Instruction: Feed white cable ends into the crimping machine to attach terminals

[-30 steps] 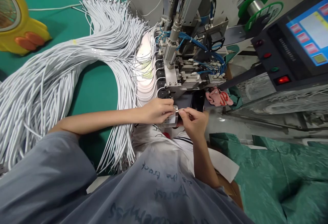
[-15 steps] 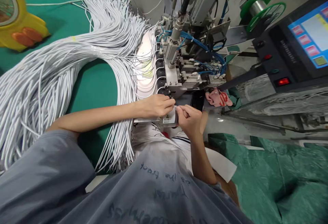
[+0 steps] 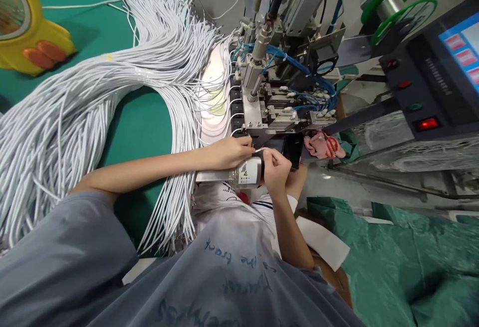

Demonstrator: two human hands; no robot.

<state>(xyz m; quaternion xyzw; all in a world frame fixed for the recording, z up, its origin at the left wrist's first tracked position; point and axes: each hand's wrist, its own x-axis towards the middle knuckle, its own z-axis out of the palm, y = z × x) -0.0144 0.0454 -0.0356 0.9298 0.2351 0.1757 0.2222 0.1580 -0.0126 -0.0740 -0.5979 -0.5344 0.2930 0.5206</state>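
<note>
My left hand (image 3: 236, 152) is closed on a white cable (image 3: 259, 150) near its end, just in front of the machine (image 3: 254, 107). My right hand (image 3: 276, 163) pinches the tip of the same cable from the other side; the fine wires there are too small to make out. Below both hands sits a metal block with a white label (image 3: 247, 173). Several white cables run into the black holders (image 3: 237, 110) along the machine's left side. A large bundle of white cables (image 3: 149, 70) lies on the green table, left of my hands.
A yellow fan-like object (image 3: 35, 33) stands at the far left. Right of the machine are a green wire spool (image 3: 396, 10), a control panel (image 3: 430, 78) with a lit red switch, and a pink cloth (image 3: 324, 145). Green sheeting (image 3: 404, 257) lies lower right.
My right hand has moved slightly right, away from my left, so a short length of cable now shows between them. The view has shifted slightly.
</note>
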